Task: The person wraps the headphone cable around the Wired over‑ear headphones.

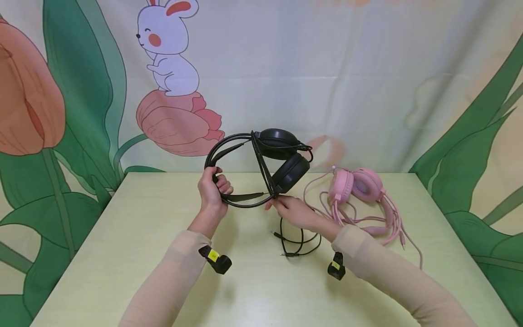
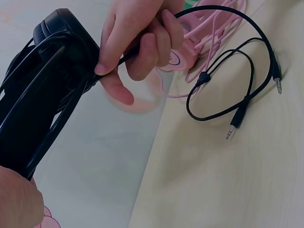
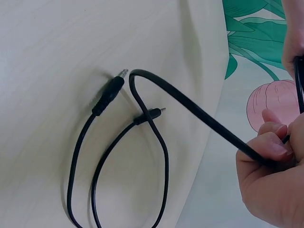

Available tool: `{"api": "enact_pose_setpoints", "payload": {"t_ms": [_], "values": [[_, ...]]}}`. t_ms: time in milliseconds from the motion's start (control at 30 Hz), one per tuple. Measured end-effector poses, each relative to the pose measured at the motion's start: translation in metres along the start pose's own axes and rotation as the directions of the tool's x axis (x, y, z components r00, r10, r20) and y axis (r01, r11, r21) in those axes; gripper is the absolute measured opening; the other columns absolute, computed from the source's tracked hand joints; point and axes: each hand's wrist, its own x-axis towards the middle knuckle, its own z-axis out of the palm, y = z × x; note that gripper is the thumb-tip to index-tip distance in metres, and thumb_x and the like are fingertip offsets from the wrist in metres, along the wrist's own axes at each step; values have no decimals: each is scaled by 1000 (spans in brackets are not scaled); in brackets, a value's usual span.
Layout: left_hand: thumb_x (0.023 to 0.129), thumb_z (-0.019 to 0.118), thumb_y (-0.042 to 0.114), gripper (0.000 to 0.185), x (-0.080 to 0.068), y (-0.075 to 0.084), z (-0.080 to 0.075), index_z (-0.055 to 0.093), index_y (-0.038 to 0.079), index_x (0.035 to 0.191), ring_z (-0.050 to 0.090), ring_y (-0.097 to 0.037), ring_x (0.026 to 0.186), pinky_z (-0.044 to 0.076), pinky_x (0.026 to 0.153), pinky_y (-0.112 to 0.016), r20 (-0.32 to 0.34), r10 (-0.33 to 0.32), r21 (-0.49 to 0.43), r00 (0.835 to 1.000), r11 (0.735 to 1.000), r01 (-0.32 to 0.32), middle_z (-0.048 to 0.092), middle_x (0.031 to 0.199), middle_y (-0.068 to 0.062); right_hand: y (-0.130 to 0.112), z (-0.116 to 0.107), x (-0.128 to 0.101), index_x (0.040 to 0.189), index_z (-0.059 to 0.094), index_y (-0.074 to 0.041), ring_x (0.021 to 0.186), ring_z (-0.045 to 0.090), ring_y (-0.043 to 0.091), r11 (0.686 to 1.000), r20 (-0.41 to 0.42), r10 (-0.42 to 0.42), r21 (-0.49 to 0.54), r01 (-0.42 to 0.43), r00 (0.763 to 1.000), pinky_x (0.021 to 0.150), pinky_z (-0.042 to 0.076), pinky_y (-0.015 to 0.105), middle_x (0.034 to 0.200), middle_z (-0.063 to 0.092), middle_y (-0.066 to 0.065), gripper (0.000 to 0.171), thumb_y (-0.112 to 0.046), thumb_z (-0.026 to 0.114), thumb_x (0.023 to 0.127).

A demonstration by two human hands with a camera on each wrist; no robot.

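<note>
Black over-ear headphones (image 1: 291, 173) are held up over the table, tilted with the ear cups to the right. My left hand (image 1: 212, 193) grips them by the headband. Loops of black cable run across the headphones between band and cups. At the lower ear cup, my right hand (image 1: 296, 211) pinches the black cable (image 3: 204, 115) between thumb and fingers. From there the cable hangs in a loose loop to the table and splits into two ends, a plug (image 3: 108, 96) and a second plug (image 3: 148, 116), both with metal tips.
Pink headphones (image 1: 342, 185) with a bundled pink cable lie on the table (image 1: 261, 290) at the right, just beyond my right forearm. Behind the table's far edge hangs a printed curtain (image 1: 261, 91) with a rabbit and flowers. Each wrist wears a small black camera.
</note>
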Motion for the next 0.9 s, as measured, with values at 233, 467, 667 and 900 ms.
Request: {"api": "enact_pose_setpoints", "payload": {"t_ms": [233, 467, 667, 900], "values": [[85, 36, 12, 9, 2, 1, -2, 39, 12, 76, 19, -3, 37, 15, 38, -19, -19, 81, 59, 997, 995, -79, 22, 45, 9, 5, 6, -4, 100, 66, -18, 48, 35, 9, 999, -11, -31, -5, 31, 999, 48, 31, 24, 60, 44, -4, 34, -25, 32, 99], [83, 39, 10, 7, 2, 2, -3, 41, 12, 76, 19, -4, 38, 16, 38, -21, -62, 193, 132, 979, 974, -184, 23, 45, 8, 1, 9, -14, 99, 66, -19, 53, 33, 9, 993, -36, -97, -75, 94, 995, 57, 35, 24, 55, 36, -6, 33, -23, 34, 98], [83, 41, 10, 9, 3, 6, -6, 41, 10, 75, 21, -5, 38, 19, 38, -20, -123, 276, 194, 953, 949, -249, 25, 46, 6, -5, 8, -25, 93, 66, -20, 50, 26, 4, 966, -17, -219, -147, 214, 976, 56, 35, 21, 54, 34, -10, 26, -21, 40, 97], [85, 43, 10, 11, 0, 12, -11, 41, 9, 74, 25, -5, 37, 24, 37, -18, -176, 301, 274, 937, 929, -248, 30, 47, 5, -17, -5, -36, 91, 65, -19, 50, 31, -1, 891, 52, -395, -222, 396, 917, 56, 38, 17, 71, 60, -11, 20, -21, 46, 96]]}}
